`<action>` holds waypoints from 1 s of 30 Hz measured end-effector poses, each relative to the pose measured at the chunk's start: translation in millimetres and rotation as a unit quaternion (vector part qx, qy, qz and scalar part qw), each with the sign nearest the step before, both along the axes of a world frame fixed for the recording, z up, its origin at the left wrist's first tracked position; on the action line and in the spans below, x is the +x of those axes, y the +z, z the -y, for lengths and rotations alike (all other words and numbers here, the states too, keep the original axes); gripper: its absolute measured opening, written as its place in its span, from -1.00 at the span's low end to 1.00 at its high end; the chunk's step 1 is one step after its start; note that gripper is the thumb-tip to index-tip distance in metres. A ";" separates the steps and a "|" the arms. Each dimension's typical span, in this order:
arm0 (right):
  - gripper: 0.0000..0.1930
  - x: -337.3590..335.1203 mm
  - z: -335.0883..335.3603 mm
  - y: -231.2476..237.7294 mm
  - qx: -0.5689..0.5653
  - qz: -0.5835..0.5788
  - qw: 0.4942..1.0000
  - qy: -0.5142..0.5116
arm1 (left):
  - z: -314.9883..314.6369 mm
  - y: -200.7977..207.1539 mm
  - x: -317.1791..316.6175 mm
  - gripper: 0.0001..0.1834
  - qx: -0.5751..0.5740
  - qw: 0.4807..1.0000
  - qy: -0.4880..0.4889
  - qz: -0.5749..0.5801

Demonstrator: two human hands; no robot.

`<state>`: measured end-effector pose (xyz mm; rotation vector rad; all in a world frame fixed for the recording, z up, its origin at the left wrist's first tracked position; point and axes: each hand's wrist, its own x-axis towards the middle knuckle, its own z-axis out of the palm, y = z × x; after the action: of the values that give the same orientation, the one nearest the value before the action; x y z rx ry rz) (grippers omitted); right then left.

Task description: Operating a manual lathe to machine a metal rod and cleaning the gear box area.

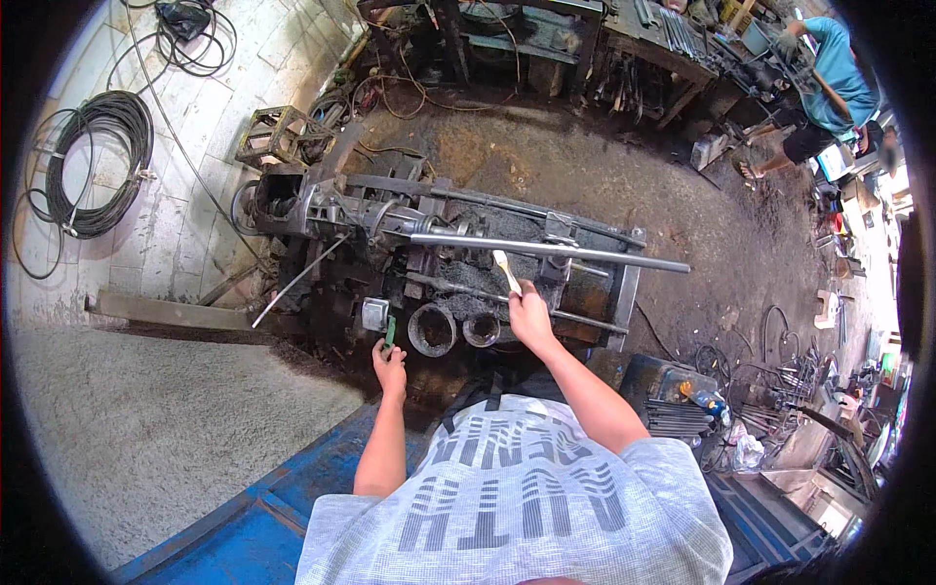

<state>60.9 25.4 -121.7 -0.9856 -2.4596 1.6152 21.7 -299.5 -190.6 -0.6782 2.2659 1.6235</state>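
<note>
My right hand (pixel 529 314) is closed around a small brush (pixel 504 267) with a pale end, held over the near side of a greasy metal machine (pixel 629 302). Just beyond the brush, a long shiny metal bar (pixel 585 255) runs across the machine, gripped at its left end. Dark metal shavings (pixel 502 226) cover the machine's bed. My left hand (pixel 390 369) has its fingers closed on a narrow green piece (pixel 390 330) beside a grey box (pixel 374 314). Between my hands sit two round metal rings (pixel 432 330), (pixel 481 330) at the machine's front.
A thin rod (pixel 297 280) sticks out toward the left. Coiled black cable (pixel 93 166) hangs at the far left, above a rough grey surface (pixel 175 419). A worker in a teal shirt (pixel 840 78) stands far right, near cluttered workbenches (pixel 663 54). Tools and metal bars (pixel 678 419) lie at right.
</note>
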 end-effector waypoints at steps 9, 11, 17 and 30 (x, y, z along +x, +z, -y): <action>-0.67 155.2 -35.1 4.8 0.035 0.051 0.995 0.078 | 3.8 -7.9 4.3 -0.52 0.012 0.999 0.031 -0.008; -0.70 181.5 -45.7 -18.3 0.075 0.050 0.993 0.073 | 3.6 -9.2 1.1 -0.54 0.008 0.999 0.027 -0.019; -0.68 198.0 -51.6 -69.6 0.107 0.109 0.988 -0.019 | -6.0 -4.5 -7.6 -0.56 0.002 0.999 0.029 -0.023; -0.77 149.9 -49.8 -121.7 0.219 0.161 0.952 -0.142 | -4.5 0.3 -7.0 -0.63 0.014 0.997 0.071 -0.017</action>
<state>210.7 75.2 -243.4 -1.5204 -2.5417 0.8227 14.7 -295.0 -190.3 -0.8282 2.2596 1.7406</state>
